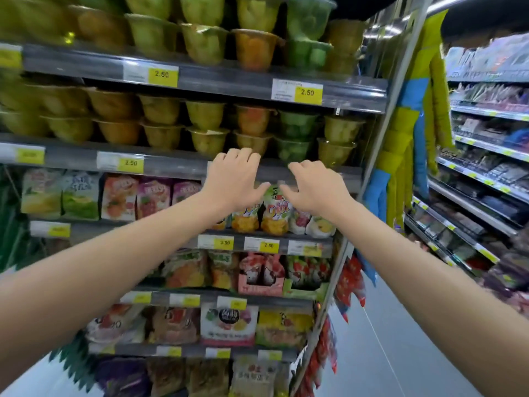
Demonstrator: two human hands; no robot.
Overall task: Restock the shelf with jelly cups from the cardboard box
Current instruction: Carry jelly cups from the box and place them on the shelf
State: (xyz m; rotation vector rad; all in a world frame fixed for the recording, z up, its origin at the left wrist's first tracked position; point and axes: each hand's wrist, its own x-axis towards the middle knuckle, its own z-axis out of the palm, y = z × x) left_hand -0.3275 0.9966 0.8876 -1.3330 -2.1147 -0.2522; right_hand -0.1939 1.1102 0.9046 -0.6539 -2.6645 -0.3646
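Observation:
Stacked jelly cups (253,121) in yellow, orange and green fill two upper shelves (177,164). Both my arms reach forward in front of the second shelf's edge. My left hand (232,179) is held palm-down with relaxed, spread fingers just below an orange-filled cup, holding nothing. My right hand (315,187) hovers beside it, fingers loosely bent, also holding nothing. The cardboard box is out of view.
Bags of jelly snacks (274,210) sit on the shelves below my hands, with yellow price tags (307,91) along the shelf edges. Yellow and blue inflatables (412,133) hang at the shelf end. An aisle floor (378,325) and another shelving unit (486,144) lie to the right.

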